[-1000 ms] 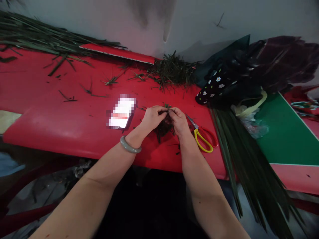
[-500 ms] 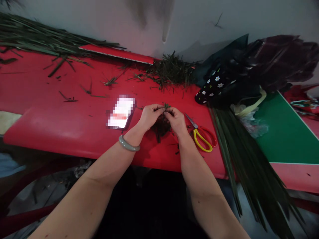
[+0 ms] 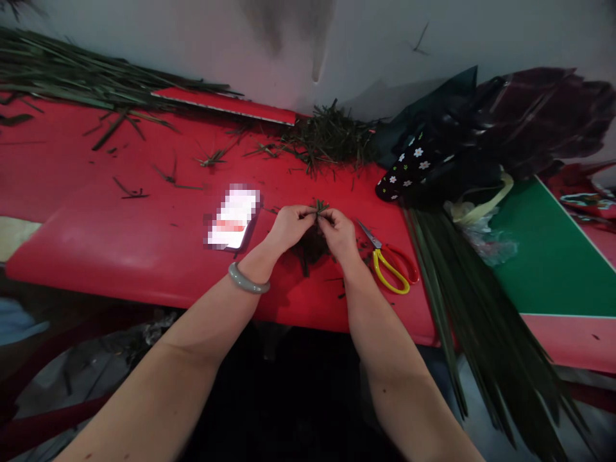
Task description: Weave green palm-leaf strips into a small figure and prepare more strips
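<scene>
Between my two hands is a small bunch of green leaf strips (image 3: 321, 206), its tips poking up above my fingers. My left hand (image 3: 293, 226), with a grey bangle (image 3: 248, 280) on the wrist, pinches it from the left. From the other side my right hand (image 3: 340, 233) pinches it too, thumb and forefinger closed. Dark leaf scraps (image 3: 312, 247) lie on the red table below my hands. Scissors (image 3: 391, 263) with one yellow and one red handle rest just right of my right hand. A lit phone (image 3: 234, 217) lies left of my left hand.
Long green leaves (image 3: 481, 308) hang over the front edge at right, beside a green board (image 3: 568, 256). Dark bags (image 3: 534, 115) and a flowered cloth (image 3: 409, 167) stand behind. Against the wall are a pile of cut scraps (image 3: 337, 136) and a heap of long leaves (image 3: 86, 70).
My hands stay pinched on the leaf strips, with only a slight shift of the fingers. The strips' tips stand a little more visible above them. Nothing else has visibly moved.
</scene>
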{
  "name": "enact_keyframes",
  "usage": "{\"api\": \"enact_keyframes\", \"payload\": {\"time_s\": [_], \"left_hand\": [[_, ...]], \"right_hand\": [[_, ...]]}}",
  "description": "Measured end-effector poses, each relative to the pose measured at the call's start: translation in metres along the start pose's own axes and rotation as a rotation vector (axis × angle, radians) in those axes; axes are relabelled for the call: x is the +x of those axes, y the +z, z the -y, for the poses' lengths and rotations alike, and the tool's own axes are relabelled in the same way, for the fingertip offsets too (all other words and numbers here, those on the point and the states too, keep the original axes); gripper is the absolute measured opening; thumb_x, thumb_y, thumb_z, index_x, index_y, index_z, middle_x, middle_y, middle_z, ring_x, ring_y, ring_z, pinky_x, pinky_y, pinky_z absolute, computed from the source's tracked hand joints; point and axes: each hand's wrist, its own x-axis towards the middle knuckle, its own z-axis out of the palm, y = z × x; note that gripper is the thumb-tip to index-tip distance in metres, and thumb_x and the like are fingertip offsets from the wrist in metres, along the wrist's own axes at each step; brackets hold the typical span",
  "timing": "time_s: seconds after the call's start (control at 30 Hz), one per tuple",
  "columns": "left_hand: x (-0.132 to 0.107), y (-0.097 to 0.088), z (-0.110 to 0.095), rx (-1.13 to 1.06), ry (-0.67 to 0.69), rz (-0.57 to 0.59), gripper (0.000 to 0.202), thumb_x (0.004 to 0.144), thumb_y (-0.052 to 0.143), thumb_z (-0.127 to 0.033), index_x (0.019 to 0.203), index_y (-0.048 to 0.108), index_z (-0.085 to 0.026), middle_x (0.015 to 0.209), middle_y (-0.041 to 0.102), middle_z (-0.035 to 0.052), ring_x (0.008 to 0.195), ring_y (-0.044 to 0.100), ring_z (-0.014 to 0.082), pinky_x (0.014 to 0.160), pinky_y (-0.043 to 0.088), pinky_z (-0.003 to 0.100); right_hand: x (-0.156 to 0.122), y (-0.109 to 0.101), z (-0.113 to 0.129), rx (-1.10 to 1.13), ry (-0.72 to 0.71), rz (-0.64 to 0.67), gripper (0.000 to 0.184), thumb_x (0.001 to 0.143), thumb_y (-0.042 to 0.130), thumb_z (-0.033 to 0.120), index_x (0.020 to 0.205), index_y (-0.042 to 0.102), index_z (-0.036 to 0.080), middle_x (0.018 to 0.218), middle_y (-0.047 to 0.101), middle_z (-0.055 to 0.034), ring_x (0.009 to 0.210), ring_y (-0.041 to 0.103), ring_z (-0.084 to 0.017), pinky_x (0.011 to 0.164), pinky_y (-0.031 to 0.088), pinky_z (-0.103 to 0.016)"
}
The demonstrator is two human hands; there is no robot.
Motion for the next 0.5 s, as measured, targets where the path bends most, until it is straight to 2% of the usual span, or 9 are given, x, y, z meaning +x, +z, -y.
{"api": "enact_keyframes", "payload": {"time_s": [0.07,0.17,0.27,0.4,0.5], "left_hand": [[-0.0005,-0.0014,-0.0022,0.106,0.018,-0.020,0.022,0.069,0.051,-0.017,0.083,0.068,-0.014,0.075,0.068,0.0036,0.069,0.059,0.0131,0.064,0.043,0.024],[-0.0004,-0.0016,-0.0033,0.137,0.021,-0.058,0.022,0.069,0.051,-0.016,0.082,0.068,-0.014,0.075,0.068,0.0046,0.067,0.059,0.0128,0.063,0.044,0.023],[0.0006,-0.0002,-0.0012,0.064,0.040,-0.084,0.021,0.070,0.052,-0.018,0.082,0.068,-0.014,0.077,0.068,0.0053,0.070,0.060,0.0125,0.066,0.045,0.023],[0.0014,0.0022,0.0029,-0.040,0.041,-0.067,0.023,0.071,0.054,-0.022,0.087,0.068,-0.014,0.082,0.068,0.0056,0.073,0.060,0.0124,0.070,0.046,0.025],[0.0006,0.0038,0.0041,-0.083,0.047,-0.058,0.024,0.073,0.053,-0.024,0.090,0.067,-0.014,0.083,0.068,0.0053,0.075,0.060,0.0126,0.073,0.046,0.026]], "right_hand": [[-0.0003,0.0008,-0.0006,-0.013,-0.013,-0.009,0.014,0.073,0.049,0.030,0.079,0.056,0.020,0.064,0.056,0.0017,0.059,0.051,-0.012,0.057,0.040,-0.024],[-0.0004,0.0016,-0.0009,0.024,0.008,-0.010,0.015,0.073,0.050,0.032,0.080,0.056,0.020,0.062,0.055,0.0023,0.057,0.050,-0.011,0.055,0.040,-0.023],[-0.0001,0.0018,-0.0002,0.126,0.066,0.001,0.016,0.072,0.050,0.034,0.079,0.056,0.020,0.057,0.051,0.0044,0.050,0.046,-0.009,0.050,0.038,-0.022],[0.0000,0.0022,0.0036,0.292,0.124,-0.003,0.016,0.070,0.052,0.034,0.077,0.054,0.019,0.053,0.046,0.0067,0.044,0.040,-0.006,0.044,0.033,-0.020],[-0.0003,0.0026,0.0064,0.338,0.136,-0.020,0.016,0.068,0.054,0.033,0.075,0.054,0.019,0.051,0.045,0.0075,0.042,0.038,-0.005,0.042,0.030,-0.020]]}}
